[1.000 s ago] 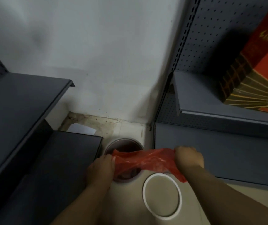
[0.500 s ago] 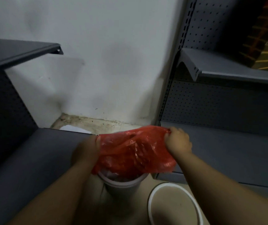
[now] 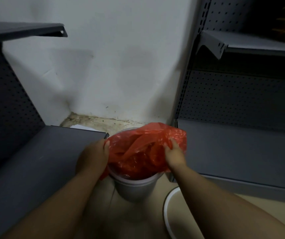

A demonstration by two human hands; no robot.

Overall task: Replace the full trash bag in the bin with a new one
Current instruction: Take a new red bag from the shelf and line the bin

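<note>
A small grey bin (image 3: 135, 187) stands on the floor in the corner between two shelf units. A red plastic bag (image 3: 143, 152) is spread over its mouth and sags down inside. My left hand (image 3: 93, 156) grips the bag's left edge at the bin's rim. On the other side, my right hand (image 3: 174, 152) pinches the bag's right part just above the rim. The bin's inside is hidden by the bag.
A white-rimmed round lid or basin (image 3: 172, 214) lies on the floor at the bin's right. Dark grey metal shelves (image 3: 43, 152) flank the bin left and right (image 3: 241, 152). A white wall (image 3: 112, 66) stands behind, with a paper sheet (image 3: 81, 127) on the dirty floor.
The bag went from a stretched strip above the bin to an opened sheet lowered over the bin's mouth. Both hands came down to the rim, and the view dropped closer.
</note>
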